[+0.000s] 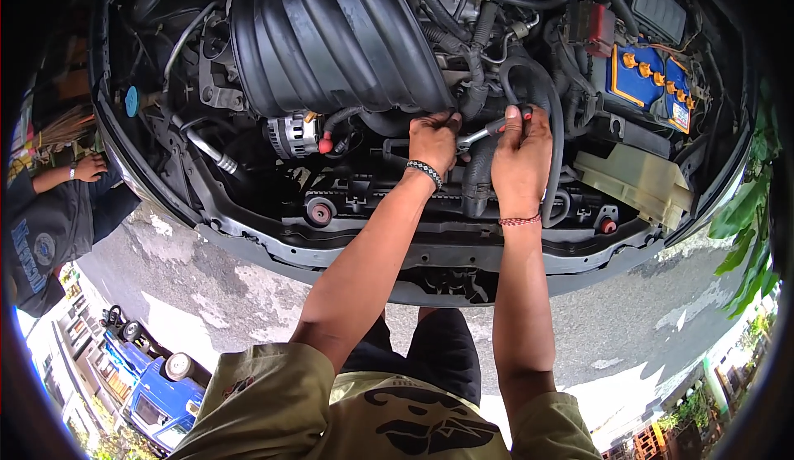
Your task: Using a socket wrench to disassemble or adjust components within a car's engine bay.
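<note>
In the engine bay, my left hand (434, 142) has its fingers curled closed beside the chrome end of a wrench (471, 140), just below the large ribbed black engine cover (335, 42); what they grip is hidden. My right hand (521, 150) is closed on the wrench's red-and-black handle, among black hoses. A thick hose (476, 191) runs down between my two hands. An alternator (285, 135) with a red terminal cap sits left of my left hand.
A blue battery (637, 84) and a translucent reservoir (628, 183) lie at right. The radiator support (413, 253) crosses below. Another person's arm (58, 179) and dark shirt are at left. A blue truck (149, 381) and green leaves (744, 237) show at the edges.
</note>
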Demonstrator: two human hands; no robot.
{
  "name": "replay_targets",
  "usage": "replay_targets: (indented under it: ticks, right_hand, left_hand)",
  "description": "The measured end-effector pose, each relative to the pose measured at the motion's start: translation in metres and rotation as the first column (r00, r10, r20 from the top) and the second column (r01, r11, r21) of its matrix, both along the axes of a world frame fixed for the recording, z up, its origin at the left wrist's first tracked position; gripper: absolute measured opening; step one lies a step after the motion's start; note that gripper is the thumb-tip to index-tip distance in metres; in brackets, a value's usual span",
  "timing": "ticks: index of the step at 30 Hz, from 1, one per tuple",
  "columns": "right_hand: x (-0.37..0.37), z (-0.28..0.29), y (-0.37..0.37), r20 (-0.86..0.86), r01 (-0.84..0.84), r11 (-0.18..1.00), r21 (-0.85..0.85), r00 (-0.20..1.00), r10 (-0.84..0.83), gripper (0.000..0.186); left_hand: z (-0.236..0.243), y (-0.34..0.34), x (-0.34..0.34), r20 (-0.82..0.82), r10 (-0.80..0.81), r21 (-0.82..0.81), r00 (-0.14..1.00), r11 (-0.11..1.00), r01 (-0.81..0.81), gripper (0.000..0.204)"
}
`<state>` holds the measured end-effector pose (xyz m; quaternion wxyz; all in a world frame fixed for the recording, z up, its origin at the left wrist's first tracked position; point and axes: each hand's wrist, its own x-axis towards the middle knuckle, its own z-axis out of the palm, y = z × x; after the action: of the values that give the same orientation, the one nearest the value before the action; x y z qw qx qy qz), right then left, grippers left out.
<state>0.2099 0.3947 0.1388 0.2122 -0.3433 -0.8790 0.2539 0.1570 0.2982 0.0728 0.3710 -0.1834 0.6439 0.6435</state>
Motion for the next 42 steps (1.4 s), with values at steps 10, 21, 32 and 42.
replay_targets:
  ticks: [10,21,32,42]
  right_hand:
    - [-0.034,0.01,-0.048,0.164,-0.445,0.888,-0.115,0.873,0.459,0.024]
    - [0.007,-0.012,-0.004,-0.099,0.129,0.851,-0.509,0.973,-0.207,0.022]
    - [-0.001,-0.005,-0.02,0.131,-0.146,0.983,-0.113,0.978,0.16,0.027]
    - [-0.003,-0.005,-0.023,0.03,-0.271,0.961,-0.049,0.962,0.273,0.033]
  left_hand:
    - [-0.044,-0.011,0.001,0.367,0.193,0.537,0.91,0.755,-0.377,0.019]
    - [-0.033,-0.004,-0.007,0.207,0.131,0.4,0.97,0.893,-0.206,0.01]
    - [-0.051,-0.007,-0.009,0.183,0.151,0.4,0.972,0.891,-0.213,0.008]
    - [-0.021,-0.019,-0.015,-0.231,-0.29,-0.198,0.929,0.948,0.247,0.018]
